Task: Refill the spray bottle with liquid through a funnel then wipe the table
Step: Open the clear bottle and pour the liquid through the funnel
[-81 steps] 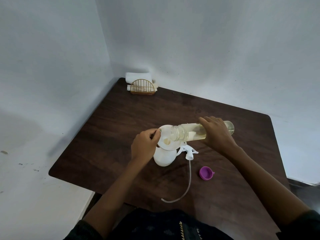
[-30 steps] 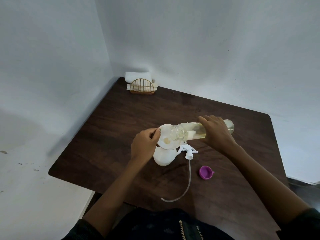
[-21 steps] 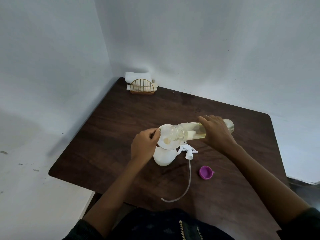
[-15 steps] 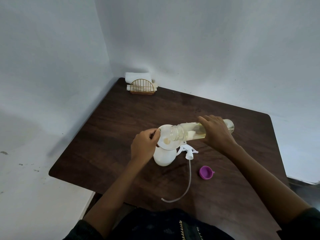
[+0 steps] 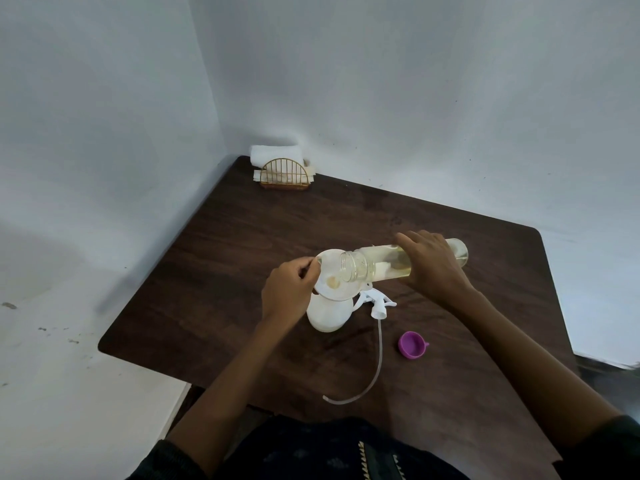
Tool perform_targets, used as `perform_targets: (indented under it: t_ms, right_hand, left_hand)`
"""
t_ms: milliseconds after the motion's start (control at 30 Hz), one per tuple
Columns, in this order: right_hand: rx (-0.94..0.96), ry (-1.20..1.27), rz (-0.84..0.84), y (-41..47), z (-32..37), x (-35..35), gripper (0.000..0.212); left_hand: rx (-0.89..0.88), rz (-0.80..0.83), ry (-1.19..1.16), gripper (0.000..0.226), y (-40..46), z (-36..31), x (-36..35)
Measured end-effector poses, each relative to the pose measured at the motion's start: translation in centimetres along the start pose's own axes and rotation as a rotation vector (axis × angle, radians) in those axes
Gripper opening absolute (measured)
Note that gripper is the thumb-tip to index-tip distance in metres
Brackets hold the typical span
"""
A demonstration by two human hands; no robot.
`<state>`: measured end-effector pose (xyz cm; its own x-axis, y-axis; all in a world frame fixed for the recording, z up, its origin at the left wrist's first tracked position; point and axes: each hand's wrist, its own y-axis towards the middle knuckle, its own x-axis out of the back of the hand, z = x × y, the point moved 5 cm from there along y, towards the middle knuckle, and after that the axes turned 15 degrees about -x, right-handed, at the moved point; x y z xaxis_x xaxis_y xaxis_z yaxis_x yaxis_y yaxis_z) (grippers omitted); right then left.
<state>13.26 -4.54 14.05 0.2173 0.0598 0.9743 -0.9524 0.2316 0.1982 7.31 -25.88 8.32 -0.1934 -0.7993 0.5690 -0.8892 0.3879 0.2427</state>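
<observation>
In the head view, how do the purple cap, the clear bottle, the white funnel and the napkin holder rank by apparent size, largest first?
1. clear bottle, partly hidden by the right hand
2. white funnel and napkin holder: they look alike, and the holder stands farther away, so I do not rank them
3. purple cap

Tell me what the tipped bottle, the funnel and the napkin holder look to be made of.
Tipped bottle: clear plastic or glass; yellowish liquid shows through.
Funnel: white, slightly translucent plastic, apparently.
Napkin holder: thin gold-coloured wire, probably metal, with a shiny finish.
</observation>
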Motion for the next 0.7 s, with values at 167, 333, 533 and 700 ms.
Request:
perform_targets:
  t_ms: [167, 333, 533, 700]
  right_hand:
    - [-0.003, -0.003, -0.004, 0.08, 0.05, -0.02, 0.047]
    - [0.009, -0.004, -0.013, 0.08, 0.13, 0.00, 0.050]
    - [0.011, -0.002, -0.012, 0.05, 0.06, 0.00, 0.052]
    - [0.009, -0.007, -0.008, 0.10, 0.07, -0.03, 0.050]
  left_hand:
    - [-0.005, 0.004, -0.002, 0.039, -0.02, 0.04, 0.00]
    - [-0.009, 0.006, -0.004, 0.040, 0.01, 0.07, 0.04]
    - [-0.016, 0.000, 0.001, 0.037, -0.01, -0.04, 0.10]
    - [-0.022, -0.001, -0.008, 0.036, -0.01, -0.11, 0.07]
